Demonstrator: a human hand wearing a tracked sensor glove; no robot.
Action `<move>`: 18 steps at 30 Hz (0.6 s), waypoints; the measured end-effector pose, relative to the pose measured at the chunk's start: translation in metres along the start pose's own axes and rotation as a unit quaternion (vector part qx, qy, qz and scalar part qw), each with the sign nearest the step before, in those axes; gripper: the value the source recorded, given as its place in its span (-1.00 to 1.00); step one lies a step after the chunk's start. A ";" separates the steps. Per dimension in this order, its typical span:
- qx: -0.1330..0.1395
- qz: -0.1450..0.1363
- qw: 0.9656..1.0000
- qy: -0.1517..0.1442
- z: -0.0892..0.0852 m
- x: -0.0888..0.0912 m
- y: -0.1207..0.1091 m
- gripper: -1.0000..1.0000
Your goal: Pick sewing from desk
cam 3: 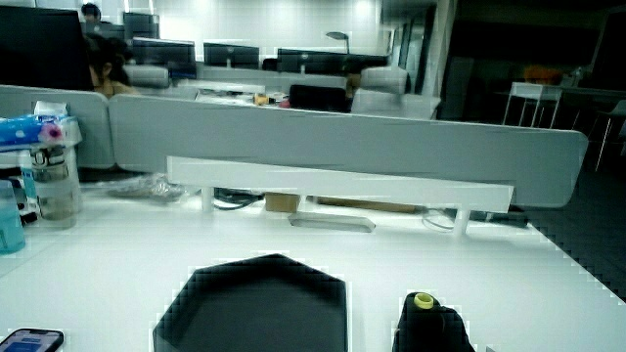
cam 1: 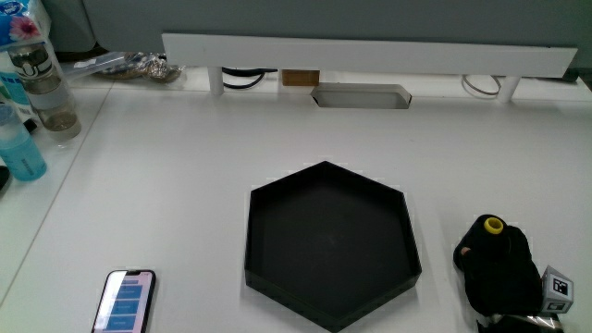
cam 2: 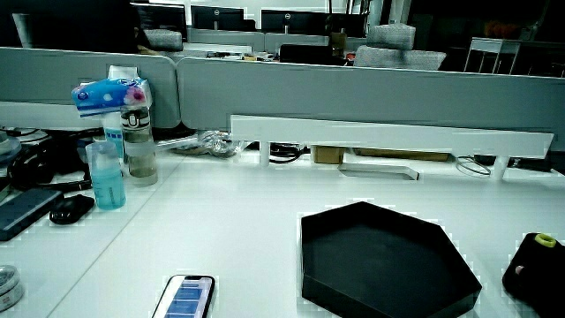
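Note:
A sewing thread spool with a yellow core [cam 1: 494, 225] stands upright on the white desk beside the black hexagonal tray [cam 1: 250, 242]. Its dark body merges with the black glove. The hand [cam 1: 507, 279] is wrapped around it with curled fingers, the patterned cube [cam 1: 558, 288] showing on its back. In both side views the yellow-topped spool [cam 2: 545, 240] [cam 3: 423, 301] sits low at the table's near edge, the hand [cam 2: 532, 269] [cam 3: 432, 330] closed around it. I cannot tell whether the spool rests on the desk or is lifted.
A phone [cam 1: 125, 301] lies near the person's edge, the tray between it and the hand. A clear bottle [cam 1: 43, 88] and a blue bottle [cam 1: 20, 148] stand at the desk's side. A white shelf riser [cam 1: 370, 54] runs along the grey partition [cam 2: 353, 93].

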 end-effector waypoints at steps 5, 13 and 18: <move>-0.018 0.006 1.000 -0.006 -0.004 -0.015 -0.003 0.00; 0.019 -0.007 0.999 -0.029 -0.007 -0.025 0.000 0.20; 0.074 -0.007 0.997 -0.026 0.002 -0.023 -0.004 0.70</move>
